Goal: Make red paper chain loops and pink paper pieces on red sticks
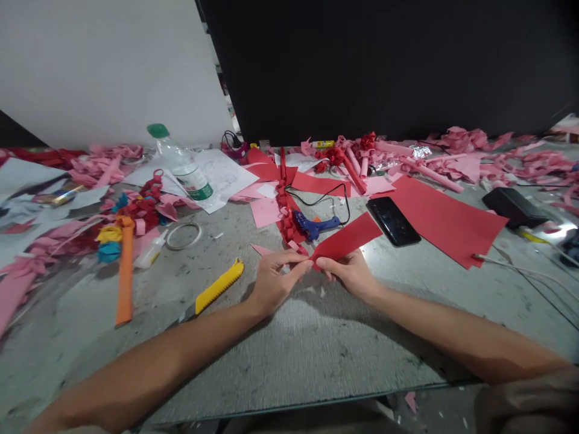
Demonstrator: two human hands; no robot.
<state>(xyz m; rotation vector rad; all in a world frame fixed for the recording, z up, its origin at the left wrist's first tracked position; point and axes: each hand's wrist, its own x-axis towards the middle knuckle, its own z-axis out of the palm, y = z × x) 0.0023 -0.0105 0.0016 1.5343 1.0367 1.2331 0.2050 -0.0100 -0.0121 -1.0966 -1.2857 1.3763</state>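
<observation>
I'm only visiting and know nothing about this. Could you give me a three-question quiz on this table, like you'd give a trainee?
1. What are the left hand and right hand both holding?
2. True or false: the bottle has a green cap.
3. In the picture, the black phone lies on which side of the blue glue gun? A) left B) right

Key: 1. A red paper strip. 2. True. 3. B.
</observation>
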